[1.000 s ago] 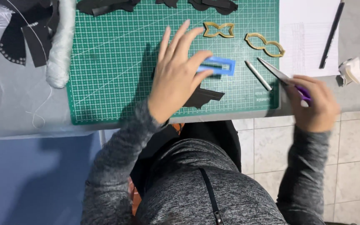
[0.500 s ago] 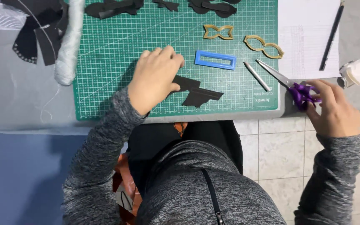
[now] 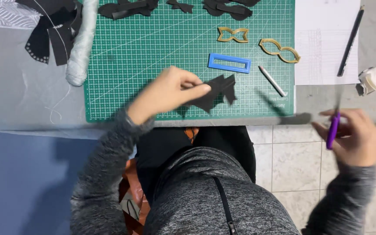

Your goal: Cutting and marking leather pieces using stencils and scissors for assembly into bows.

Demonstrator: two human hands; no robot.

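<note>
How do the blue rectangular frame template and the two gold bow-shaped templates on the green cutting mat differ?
The blue rectangular frame template has straight sides; the gold bow-shaped templates are curved and pinched at the middle. The blue one lies nearer the left hand; the gold ones lie farther up the mat. All are open outlines, lying flat and untouched.

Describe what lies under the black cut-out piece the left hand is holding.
Under the black cut-out piece, pinched by the left hand, lies the green cutting mat. Whether the piece rests on the mat or is lifted off it cannot be told; the mat beneath it is covered.
</note>
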